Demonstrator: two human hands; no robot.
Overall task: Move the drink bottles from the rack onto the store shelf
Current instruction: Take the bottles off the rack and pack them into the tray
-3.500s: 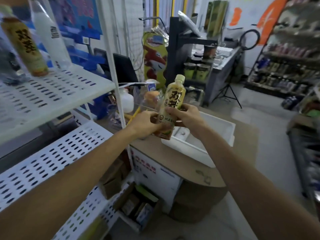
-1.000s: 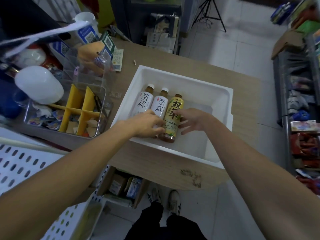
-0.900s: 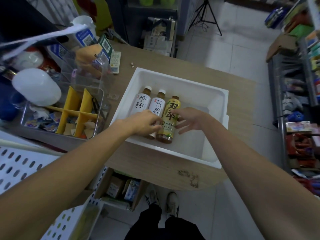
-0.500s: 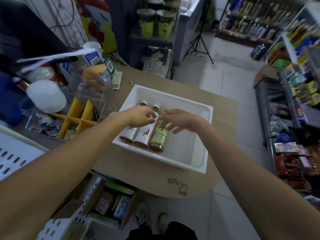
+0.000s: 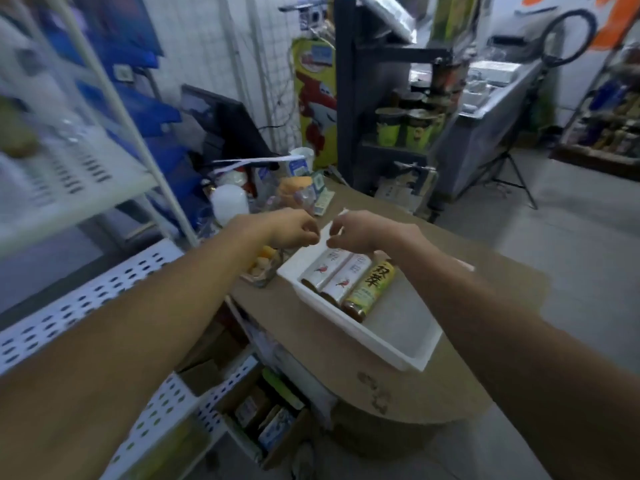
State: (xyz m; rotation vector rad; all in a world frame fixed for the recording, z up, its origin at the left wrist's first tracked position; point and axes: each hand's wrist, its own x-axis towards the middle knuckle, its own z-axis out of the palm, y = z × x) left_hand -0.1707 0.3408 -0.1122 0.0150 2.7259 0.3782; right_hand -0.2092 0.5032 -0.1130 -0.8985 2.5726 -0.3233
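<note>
- Standing at the left, the store shelf (image 5: 79, 174) has perforated white decks and a slim corner post on the side facing the worktop. A bottle carried across could clip that post. Set too near a deck's lip, it could topple off.
- Worktop (image 5: 485, 299): it carries the tray near its curved front edge. A hard tug on a bottle could drag the tray toward that drop.
- White tray (image 5: 381, 348): judged to be the rack in question. All three bottles lie in it, packed against its left wall, bases toward the person. None is yet on the shelf.
- Clear organiser (image 5: 266, 268): it sits just beside the tray's left corner, under the left forearm. A swing toward the shelf could knock it.
- Bottles: two white-labelled bottles (image 5: 323, 270) and one yellow-labelled bottle (image 5: 372, 289) lie side by side, touching. Lifting one could set its round neighbours rolling into the bare part of the tray.
- Left hand (image 5: 292, 230) and right hand (image 5: 360, 233): both are over the cap ends, close together, fingers curled. With the blur I cannot tell whether either grips anything. A grab by the cap alone risks a slip.
</note>
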